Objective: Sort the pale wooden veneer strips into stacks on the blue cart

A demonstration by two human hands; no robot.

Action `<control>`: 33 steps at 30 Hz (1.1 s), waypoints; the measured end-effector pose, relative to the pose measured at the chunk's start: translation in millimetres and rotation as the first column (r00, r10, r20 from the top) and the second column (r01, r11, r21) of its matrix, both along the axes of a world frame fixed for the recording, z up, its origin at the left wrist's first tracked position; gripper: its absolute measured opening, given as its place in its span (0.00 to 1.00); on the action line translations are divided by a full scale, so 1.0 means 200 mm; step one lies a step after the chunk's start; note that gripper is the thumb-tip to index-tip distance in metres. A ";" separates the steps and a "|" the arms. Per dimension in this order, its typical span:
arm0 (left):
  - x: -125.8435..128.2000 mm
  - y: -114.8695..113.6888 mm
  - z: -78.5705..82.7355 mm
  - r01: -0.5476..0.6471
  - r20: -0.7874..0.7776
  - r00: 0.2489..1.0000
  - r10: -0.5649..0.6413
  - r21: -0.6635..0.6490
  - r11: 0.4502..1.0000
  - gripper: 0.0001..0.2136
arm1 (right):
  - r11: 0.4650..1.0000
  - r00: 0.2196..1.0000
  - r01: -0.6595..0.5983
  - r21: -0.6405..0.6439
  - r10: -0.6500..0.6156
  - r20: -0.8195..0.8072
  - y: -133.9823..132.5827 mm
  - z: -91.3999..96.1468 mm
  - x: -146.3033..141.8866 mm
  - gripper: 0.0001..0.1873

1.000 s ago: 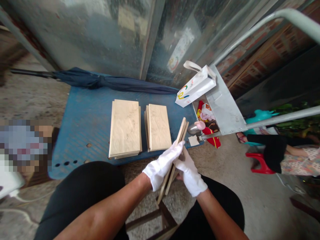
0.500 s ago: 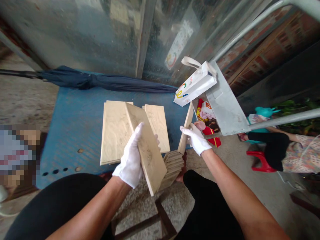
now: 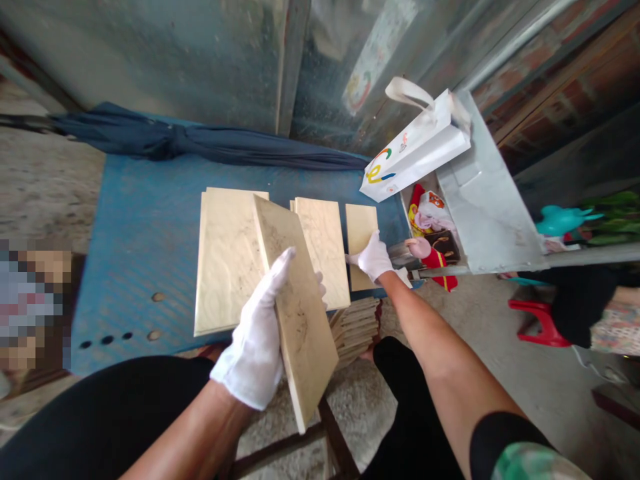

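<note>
My left hand (image 3: 257, 330), in a white glove, grips a beige tile (image 3: 295, 303) and holds it tilted above my lap. My right hand (image 3: 374, 257), also gloved, rests on a narrower beige tile (image 3: 361, 230) that lies flat on the blue platform (image 3: 145, 227). Two stacks of beige tiles lie on the platform: a larger stack (image 3: 225, 257) on the left and a middle stack (image 3: 325, 250) beside the single tile. Several more tiles (image 3: 357, 327) are piled low between my knees.
A folded dark blue umbrella (image 3: 200, 143) lies along the platform's far edge. A white paper bag (image 3: 417, 147) leans on a metal box (image 3: 480, 200) holding small items. A red stool (image 3: 537, 323) and a seated person (image 3: 600, 307) are on the right.
My right hand has carried its tile from upright near the platform's edge and laid it flat on the platform, right of the middle stack. My left hand has kept its tile raised.
</note>
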State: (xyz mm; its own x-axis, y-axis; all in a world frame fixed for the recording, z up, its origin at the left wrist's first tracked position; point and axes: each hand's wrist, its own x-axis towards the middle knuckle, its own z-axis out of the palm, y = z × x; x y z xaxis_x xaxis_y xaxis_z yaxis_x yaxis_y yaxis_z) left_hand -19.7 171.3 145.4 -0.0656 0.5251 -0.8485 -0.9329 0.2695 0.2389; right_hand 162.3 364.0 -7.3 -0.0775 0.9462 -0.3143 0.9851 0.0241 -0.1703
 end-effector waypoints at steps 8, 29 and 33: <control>0.01 0.02 -0.02 0.020 -0.004 1.000 -0.020 -0.058 0.998 0.27 | 0.998 1.000 -0.001 -0.062 0.003 0.022 -0.03 -0.11 -0.02 0.69; 0.07 0.05 -0.03 0.058 0.030 0.998 -0.059 0.043 0.997 0.26 | 0.945 0.778 0.312 -0.101 -0.315 -0.543 -0.23 0.15 0.03 0.43; 0.10 0.03 -0.06 0.049 -0.029 0.999 -0.045 0.146 0.988 0.26 | 0.928 0.490 0.136 -0.346 -0.367 -0.791 -0.52 0.39 0.02 0.52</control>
State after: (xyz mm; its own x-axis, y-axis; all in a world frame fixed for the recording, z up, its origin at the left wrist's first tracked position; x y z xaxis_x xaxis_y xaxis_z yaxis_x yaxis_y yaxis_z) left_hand -0.3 177.7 133.6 -0.0590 0.6470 -0.7602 -0.9131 0.2728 0.3031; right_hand 165.6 259.5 70.3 -0.1795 0.8872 -0.4250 0.3391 -0.3497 -0.8733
